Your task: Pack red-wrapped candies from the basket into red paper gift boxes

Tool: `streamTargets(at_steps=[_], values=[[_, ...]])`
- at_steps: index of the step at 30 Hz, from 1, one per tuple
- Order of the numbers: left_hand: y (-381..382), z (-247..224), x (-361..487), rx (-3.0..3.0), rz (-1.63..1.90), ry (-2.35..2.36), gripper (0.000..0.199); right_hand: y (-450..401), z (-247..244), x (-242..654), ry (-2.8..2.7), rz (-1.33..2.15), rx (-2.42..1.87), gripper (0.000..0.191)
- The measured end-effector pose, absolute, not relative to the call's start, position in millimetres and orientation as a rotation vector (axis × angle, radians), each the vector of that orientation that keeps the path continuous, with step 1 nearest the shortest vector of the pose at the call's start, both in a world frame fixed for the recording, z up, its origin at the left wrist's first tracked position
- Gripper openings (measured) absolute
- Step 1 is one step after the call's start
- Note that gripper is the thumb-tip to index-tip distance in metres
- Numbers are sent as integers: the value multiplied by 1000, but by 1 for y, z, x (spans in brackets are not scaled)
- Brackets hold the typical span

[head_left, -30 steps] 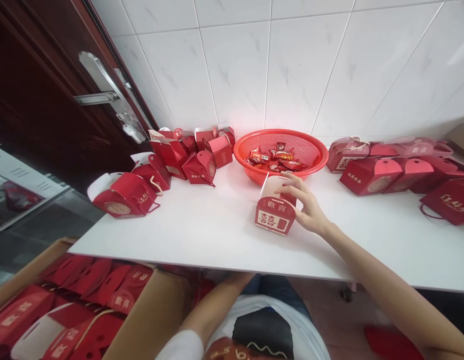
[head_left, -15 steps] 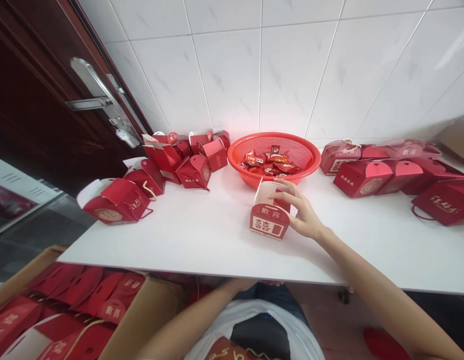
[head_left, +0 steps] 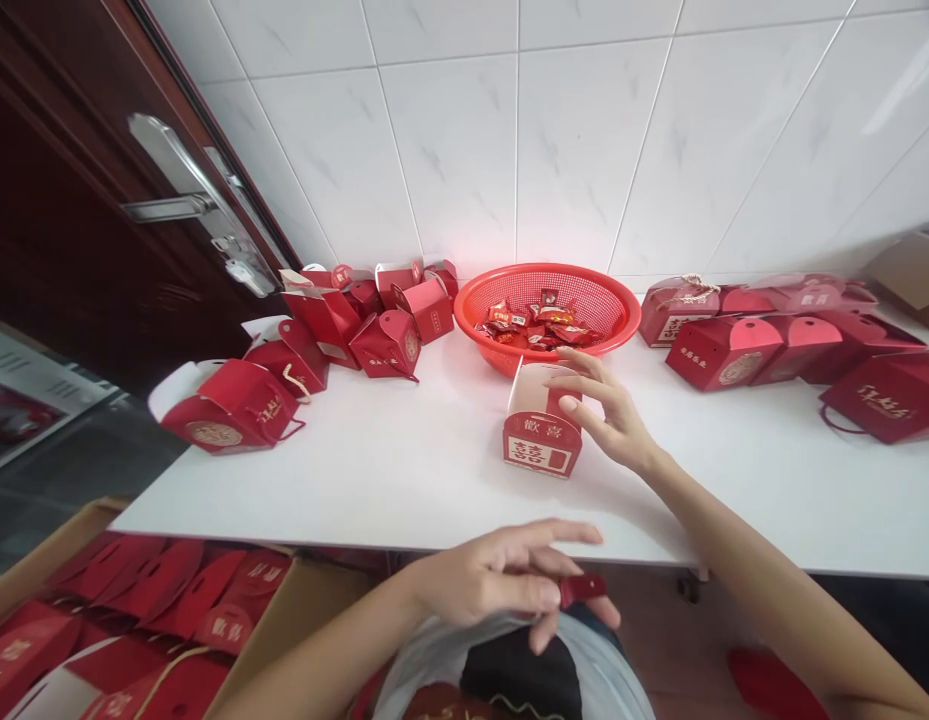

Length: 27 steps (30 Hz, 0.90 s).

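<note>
A small red gift box [head_left: 543, 440] with its top open stands near the middle of the white table, in front of a red plastic basket [head_left: 471, 345] of wrapped candies [head_left: 558, 315]. My right hand [head_left: 603, 405] is at the box's right side, fingers apart over its upper edge, holding nothing. Low in view, over the table's front edge, my left hand [head_left: 520, 580] pinches a small dark red packet [head_left: 584, 588] between its fingers.
Several red boxes [head_left: 389, 345] stand at the table's left, more [head_left: 726, 355] at the right. A carton [head_left: 284, 610] of red boxes is at lower left. A cardboard box [head_left: 914, 275] sits far right; a dark door [head_left: 51, 150] is at left.
My left hand has come up from below the table edge with the small red packet in it. My right hand's fingers have spread and loosened from the box.
</note>
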<state>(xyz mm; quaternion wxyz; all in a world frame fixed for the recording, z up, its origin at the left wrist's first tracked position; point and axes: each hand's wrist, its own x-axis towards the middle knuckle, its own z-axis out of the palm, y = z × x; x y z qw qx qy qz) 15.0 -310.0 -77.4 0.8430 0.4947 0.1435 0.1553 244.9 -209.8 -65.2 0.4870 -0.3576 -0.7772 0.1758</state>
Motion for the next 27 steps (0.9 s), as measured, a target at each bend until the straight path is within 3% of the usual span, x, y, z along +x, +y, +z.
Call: streamTargets(at_steps=[10, 15, 19, 27], values=[[-279, -7, 16, 1152, 784, 566, 50, -257, -22, 244, -1749, 263, -649, 18], [-272, 1, 21, 1159, 881, 586, 44, -264, -15, 232, -1934, 306, -585, 30], [-268, 1, 19, 1173, 897, 620, 43, -264, -18, 223, -1870, 334, -626, 11], [-260, 2, 0, 1261, 902, 773, 33, -257, -18, 223, -1536, 443, -803, 9]])
